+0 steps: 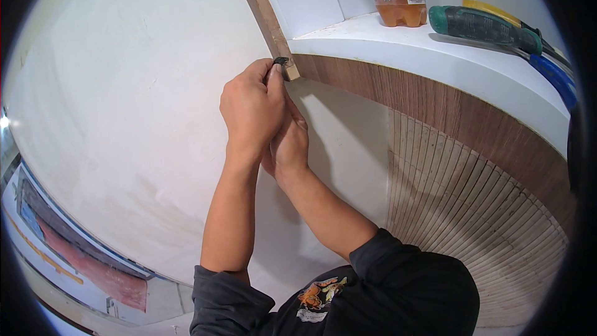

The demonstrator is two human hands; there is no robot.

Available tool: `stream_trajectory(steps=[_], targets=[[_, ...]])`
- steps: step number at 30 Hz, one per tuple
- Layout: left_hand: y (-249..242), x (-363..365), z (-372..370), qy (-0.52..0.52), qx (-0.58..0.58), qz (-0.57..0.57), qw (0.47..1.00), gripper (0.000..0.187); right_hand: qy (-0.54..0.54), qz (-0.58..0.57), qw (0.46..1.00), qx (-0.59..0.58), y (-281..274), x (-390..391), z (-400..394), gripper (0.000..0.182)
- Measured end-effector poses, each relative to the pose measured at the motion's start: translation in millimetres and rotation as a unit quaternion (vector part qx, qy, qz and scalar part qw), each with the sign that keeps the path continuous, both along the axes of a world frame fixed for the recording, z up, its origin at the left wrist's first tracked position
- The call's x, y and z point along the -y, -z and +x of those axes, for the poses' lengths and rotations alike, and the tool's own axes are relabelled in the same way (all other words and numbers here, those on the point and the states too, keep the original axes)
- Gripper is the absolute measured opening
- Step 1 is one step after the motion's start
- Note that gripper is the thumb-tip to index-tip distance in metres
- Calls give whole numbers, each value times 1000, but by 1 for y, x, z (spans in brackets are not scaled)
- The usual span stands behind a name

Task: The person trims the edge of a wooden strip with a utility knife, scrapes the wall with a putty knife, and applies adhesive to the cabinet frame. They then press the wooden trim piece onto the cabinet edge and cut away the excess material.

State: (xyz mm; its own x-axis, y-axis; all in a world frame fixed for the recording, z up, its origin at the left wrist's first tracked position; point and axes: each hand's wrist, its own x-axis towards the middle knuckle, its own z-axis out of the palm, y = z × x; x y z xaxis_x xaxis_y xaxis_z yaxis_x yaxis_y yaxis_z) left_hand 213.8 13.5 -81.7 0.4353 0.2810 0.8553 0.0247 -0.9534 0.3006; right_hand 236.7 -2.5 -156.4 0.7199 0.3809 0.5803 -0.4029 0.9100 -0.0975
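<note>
My left hand (252,102) is raised in front, its thumb and forefinger closed on a small black piece (281,61). The piece is at the lower end of a narrow wooden strip (260,6), against its side; its exact kind does not show. Close behind and below, my right hand (291,143) is pressed near the left one. Its fingers look curled in and are largely covered by the left hand, so what they hold is hidden. The strip's cut end (291,73) shows just right of the fingertips, near the corner of a wood-grain edge band (398,87).
A white curved shelf (360,40) extends right, carrying a bottle of orange-brown drink (403,15) and a green-black handled tool (485,28) beside yellow and blue handles (553,78). Ribbed panelling (460,193) curves below. A large pale panel (137,99) fills the left.
</note>
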Motion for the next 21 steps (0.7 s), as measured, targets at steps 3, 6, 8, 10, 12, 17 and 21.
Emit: stream_trajectory(steps=[3,6,8,10,12,17,21], targets=[[6,-2,0,0,7,17,1000,24,0,-7,1000,-6,2,3,-1,45],[13,-1,1,-3,4,16,1000,22,11,-24,1000,-17,7,5,-4,46],[17,-2,3,8,25,10,1000,21,20,-44,999,-18,6,9,-6,47],[19,-5,7,35,75,11,997,19,26,-38,999,-2,7,3,0,47],[16,-1,4,24,55,-3,998,19,29,-38,999,4,6,2,1,46],[17,-4,9,23,81,20,996,18,14,-65,998,1,2,8,1,45],[16,-4,10,19,85,26,996,17,20,-52,998,2,3,4,4,45]])
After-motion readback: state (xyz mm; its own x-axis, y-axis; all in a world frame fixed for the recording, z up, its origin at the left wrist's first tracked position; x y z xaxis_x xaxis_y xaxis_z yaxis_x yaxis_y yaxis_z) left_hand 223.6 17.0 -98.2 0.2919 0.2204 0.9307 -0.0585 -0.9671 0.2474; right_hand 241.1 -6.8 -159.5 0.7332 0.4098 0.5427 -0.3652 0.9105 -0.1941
